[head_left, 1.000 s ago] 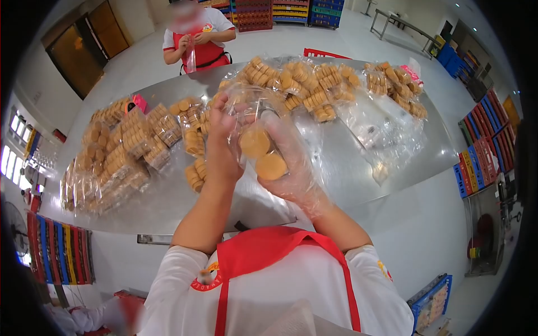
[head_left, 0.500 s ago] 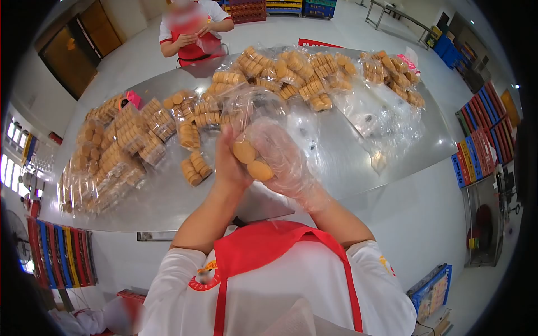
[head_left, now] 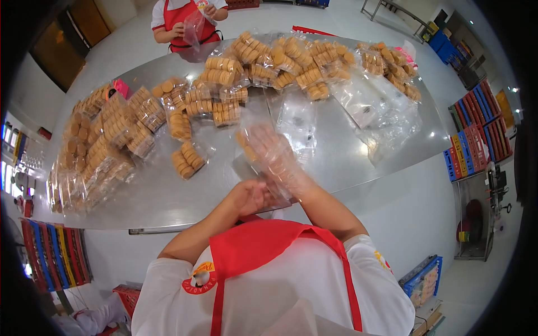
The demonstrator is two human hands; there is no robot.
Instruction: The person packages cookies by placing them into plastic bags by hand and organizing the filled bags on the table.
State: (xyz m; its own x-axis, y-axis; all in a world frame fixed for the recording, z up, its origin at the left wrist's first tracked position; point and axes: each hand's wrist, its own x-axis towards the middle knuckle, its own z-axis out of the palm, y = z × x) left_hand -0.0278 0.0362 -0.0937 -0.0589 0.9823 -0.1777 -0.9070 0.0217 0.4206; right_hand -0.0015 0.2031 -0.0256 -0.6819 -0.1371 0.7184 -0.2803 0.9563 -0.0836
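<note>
My right hand point(head_left: 270, 150), inside a clear plastic bag, is closed around round tan biscuits point(head_left: 245, 147) above the steel table. Most of the biscuits are hidden by the hand and the shiny film. The bag point(head_left: 286, 173) reaches back over the right wrist. Near that wrist, my left hand point(head_left: 250, 197) has its palm turned up and fingers curled at the bag's edge, seeming to grip the film. A filled bag of biscuits point(head_left: 188, 160) lies to the left of my hands. Flat clear bags point(head_left: 297, 131) lie just beyond the right hand.
Bagged biscuits are heaped on the left point(head_left: 106, 140) and along the far side point(head_left: 269, 61) of the steel table point(head_left: 185, 204). More loose clear bags point(head_left: 370, 106) lie at right. Across the table, a person in a red apron point(head_left: 188, 22) handles a clear bag.
My left hand has left the biscuits and moved back toward my body, to the right wrist. The bag now stretches along the right wrist. The person opposite has spread their hands apart.
</note>
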